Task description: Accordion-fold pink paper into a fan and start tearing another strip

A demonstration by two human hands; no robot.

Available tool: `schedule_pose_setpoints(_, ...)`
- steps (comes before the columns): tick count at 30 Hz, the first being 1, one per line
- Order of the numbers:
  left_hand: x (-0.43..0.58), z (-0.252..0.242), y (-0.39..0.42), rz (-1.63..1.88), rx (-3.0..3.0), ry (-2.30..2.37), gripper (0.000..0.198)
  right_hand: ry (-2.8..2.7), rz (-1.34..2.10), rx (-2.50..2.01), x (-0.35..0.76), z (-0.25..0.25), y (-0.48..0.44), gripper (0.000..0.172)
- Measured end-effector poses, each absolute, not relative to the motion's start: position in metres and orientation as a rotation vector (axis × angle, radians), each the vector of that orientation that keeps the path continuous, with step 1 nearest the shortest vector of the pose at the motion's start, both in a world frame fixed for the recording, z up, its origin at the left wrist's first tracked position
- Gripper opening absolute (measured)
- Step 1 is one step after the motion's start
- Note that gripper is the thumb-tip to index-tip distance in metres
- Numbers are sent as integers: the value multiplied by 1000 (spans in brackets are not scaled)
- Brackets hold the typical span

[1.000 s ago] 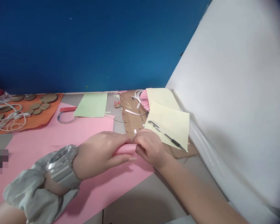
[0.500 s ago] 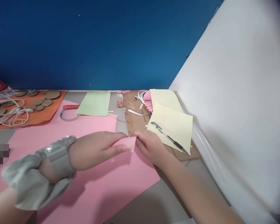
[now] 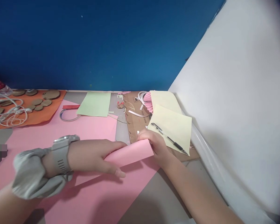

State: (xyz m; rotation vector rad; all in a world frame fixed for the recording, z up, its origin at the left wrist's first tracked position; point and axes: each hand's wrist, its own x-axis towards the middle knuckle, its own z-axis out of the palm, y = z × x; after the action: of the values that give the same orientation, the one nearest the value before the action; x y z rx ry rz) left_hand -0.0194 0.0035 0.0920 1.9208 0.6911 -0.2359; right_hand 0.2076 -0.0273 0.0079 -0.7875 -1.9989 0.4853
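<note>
A large pink paper sheet (image 3: 88,196) lies flat on the table, and its right edge is curled over into a loose roll (image 3: 130,153). My left hand (image 3: 95,157), with a watch and a grey scrunchie on the wrist, lies over the roll's left part, fingers curved around it. My right hand (image 3: 155,146) grips the roll's right end, fingers closed on the paper. Just right of that hand lie two pale yellow sheets (image 3: 175,126) with a black pen (image 3: 169,138) on top.
A light green sheet (image 3: 95,104) and a brown cardboard piece (image 3: 135,121) with paper scraps lie behind. An orange sheet (image 3: 37,113) with cardboard discs and a white cable (image 3: 7,113) lies far left. A big white board (image 3: 235,102) leans along the right. A blue wall stands behind.
The pink sheet's edge has been rolled further over toward me, into a longer roll. My left hand slid down along it; my right hand moved right to its end.
</note>
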Motion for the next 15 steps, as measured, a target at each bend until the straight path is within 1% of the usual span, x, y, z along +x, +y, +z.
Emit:
schedule_pose_setpoints(3, -10, 81, 2, -186, 1924, 751, 46, -1968, 530, -863, 207, 9, -32, 9)
schedule_pose_setpoints(4, -8, 79, 1, -163, 1945, 787, 43, -1948, 548, -895, 207, 11, -33, 10)
schedule_pose_setpoints(5, -8, 78, 1, -145, 1967, 817, 41, -1924, 572, -924, 207, 13, -33, 16)
schedule_pose_setpoints(8, -9, 77, 1, -110, 2022, 874, 34, -1841, 721, -981, 208, 19, -32, 49)
schedule_pose_setpoints(9, -10, 76, 2, -102, 2036, 889, 32, -1825, 796, -1017, 208, 22, -31, 55)
schedule_pose_setpoints(10, -11, 75, 2, -93, 2049, 906, 31, -1818, 873, -1073, 208, 24, -30, 57)
schedule_pose_setpoints(12, -11, 73, 3, -61, 2083, 953, 29, -1798, 979, -1232, 205, 27, -29, 46)
schedule_pose_setpoints(13, -11, 72, 4, -43, 2101, 984, 28, -1779, 997, -1319, 204, 28, -28, 41)
schedule_pose_setpoints(15, -10, 72, 3, -12, 2128, 1039, 28, -1725, 991, -1432, 201, 29, -28, 40)
